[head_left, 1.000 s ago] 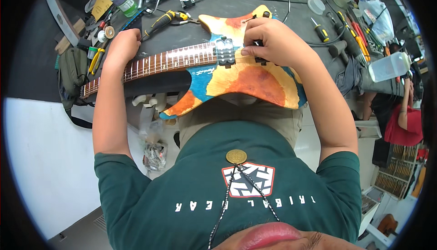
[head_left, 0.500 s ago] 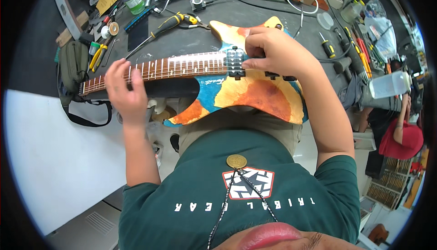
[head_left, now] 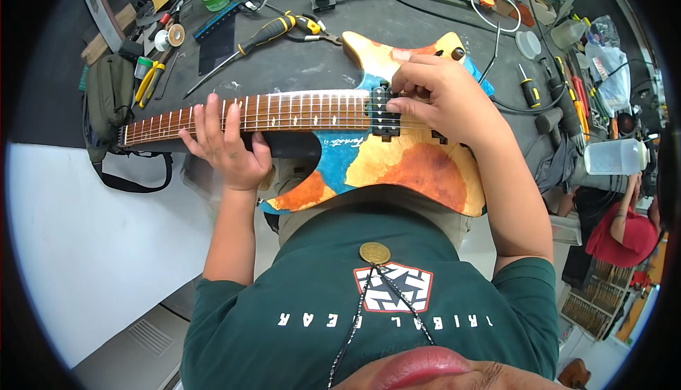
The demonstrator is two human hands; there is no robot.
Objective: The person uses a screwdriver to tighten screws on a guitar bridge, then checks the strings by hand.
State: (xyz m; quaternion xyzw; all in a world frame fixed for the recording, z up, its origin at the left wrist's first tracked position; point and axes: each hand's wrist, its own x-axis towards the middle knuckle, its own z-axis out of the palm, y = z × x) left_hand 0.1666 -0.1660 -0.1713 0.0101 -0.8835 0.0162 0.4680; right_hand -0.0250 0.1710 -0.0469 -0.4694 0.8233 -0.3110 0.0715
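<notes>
A multicoloured electric guitar in blue, amber and orange lies face up across my lap and the front of the bench, its neck running out to my left. My right hand is curled above the strings by the black pickup, thumb drawn in near the fingers; whether anything is pinched there, I cannot tell. My left hand is open, fingers spread over the fretboard, though contact with the strings is unclear. Just behind the neck lies a long screwdriver with a black-and-yellow handle, and by its butt a pair of pliers. At the neck's far end sits a dark green bag, near yellow-handled pliers and a small spool. To my right rest a stubby screwdriver and a clear plastic container; beyond it is a person in red.
</notes>
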